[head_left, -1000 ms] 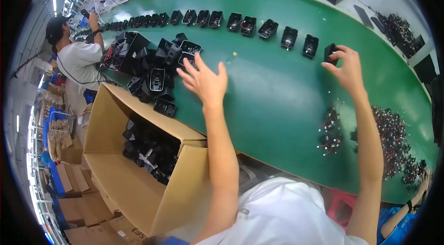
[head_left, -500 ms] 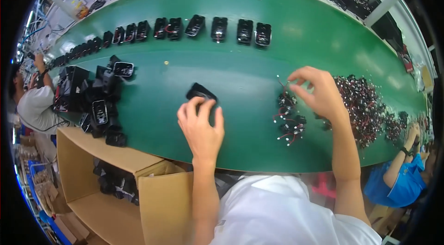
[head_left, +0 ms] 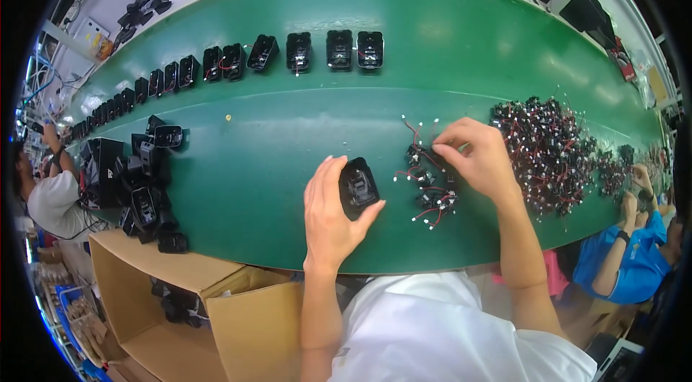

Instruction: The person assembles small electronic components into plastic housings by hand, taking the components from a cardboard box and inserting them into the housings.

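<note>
My left hand (head_left: 331, 220) is closed round the side of a black plastic housing (head_left: 359, 186), whose open hollow faces up above the green table. On the right, my right hand (head_left: 477, 158) has thumb and forefinger pinched together at the wire of a small wired part (head_left: 435, 131) with a white connector. Just beneath those fingertips lies a loose cluster of small black parts (head_left: 427, 179) with red and black leads. Farther right spreads a big heap of similar wired parts (head_left: 546, 155).
Black housings (head_left: 298, 52) stand in a long row across the table. More housings (head_left: 144, 205) are piled at the left, above an open cardboard box (head_left: 259, 324). One co-worker (head_left: 58, 194) is at far left, another in a blue shirt (head_left: 623, 259) at right.
My left hand has turned the housing hollow side up and shifted it right. My right hand has lowered to the wired parts, its fingertips now pinched together. The whole view has shifted slightly.
</note>
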{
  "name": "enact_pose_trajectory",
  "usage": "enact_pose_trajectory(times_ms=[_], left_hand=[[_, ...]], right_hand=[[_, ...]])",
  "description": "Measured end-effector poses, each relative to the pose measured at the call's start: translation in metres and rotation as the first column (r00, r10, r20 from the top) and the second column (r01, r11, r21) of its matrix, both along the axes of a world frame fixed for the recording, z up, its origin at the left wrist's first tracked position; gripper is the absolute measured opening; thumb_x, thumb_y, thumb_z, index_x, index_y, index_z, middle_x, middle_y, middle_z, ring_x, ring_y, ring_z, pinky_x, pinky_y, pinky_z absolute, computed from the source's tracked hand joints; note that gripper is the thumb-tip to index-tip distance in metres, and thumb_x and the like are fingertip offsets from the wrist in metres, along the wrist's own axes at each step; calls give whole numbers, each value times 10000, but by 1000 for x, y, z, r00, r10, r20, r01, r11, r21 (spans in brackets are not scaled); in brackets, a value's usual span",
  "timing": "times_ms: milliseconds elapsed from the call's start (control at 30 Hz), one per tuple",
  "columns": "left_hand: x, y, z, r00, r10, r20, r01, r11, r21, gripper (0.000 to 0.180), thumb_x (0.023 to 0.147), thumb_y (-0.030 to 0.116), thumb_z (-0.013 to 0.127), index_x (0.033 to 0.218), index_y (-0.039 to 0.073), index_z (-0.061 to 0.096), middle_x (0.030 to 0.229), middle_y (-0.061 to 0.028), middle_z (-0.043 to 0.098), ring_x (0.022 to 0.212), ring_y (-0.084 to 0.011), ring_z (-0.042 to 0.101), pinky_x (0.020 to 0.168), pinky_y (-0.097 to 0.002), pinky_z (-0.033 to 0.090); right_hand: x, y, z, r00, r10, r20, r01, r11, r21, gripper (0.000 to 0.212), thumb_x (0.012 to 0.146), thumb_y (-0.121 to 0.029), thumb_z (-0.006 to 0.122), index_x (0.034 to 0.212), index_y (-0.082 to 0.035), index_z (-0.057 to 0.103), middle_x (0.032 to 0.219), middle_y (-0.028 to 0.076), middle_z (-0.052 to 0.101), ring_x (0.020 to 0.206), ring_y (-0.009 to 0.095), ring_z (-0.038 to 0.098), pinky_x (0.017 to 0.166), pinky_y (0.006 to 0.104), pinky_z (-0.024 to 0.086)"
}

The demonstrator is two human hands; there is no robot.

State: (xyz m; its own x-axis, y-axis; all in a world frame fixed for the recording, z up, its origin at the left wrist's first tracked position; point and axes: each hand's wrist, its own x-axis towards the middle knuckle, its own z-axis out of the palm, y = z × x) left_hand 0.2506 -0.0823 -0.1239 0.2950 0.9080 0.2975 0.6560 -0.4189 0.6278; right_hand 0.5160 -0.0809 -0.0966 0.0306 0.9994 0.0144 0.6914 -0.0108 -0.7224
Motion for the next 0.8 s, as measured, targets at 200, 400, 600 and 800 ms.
enact_pose_trajectory(times_ms=[200,400,600,800], left_hand=[[12,-10,24,923,-46,383,94,990,-106,848,594,152,912,1336,40,518,1221,-95,519,1048,-200,555,870,-316,485],[23,-13,34,884,-95,458,188,969,-162,960,554,191,969,1377,19,506,1264,-121,517,1090,-225,603,885,-341,526],[22,-12,41,874,-174,454,237,968,-85,1017,535,239,978,1400,-15,507,1202,-149,596,1052,-229,630,828,-335,549],[20,-13,42,879,-221,423,260,965,-35,1019,486,302,995,1351,-30,571,1071,-138,687,918,-219,667,722,-311,543]], right_hand=[[-7,-19,28,900,-13,-435,80,987,136,76,799,42,747,866,34,712,902,109,710,804,164,684,719,265,552],[-40,-30,44,911,287,-295,-150,899,411,158,666,51,803,785,-14,721,829,92,713,720,206,692,628,276,549],[-43,-32,46,863,481,-154,-355,794,493,199,631,19,812,804,-52,744,848,60,717,710,200,680,602,288,541],[-46,-37,59,887,461,-41,-398,804,442,197,659,3,814,826,-58,729,835,58,710,713,223,681,613,308,544]])
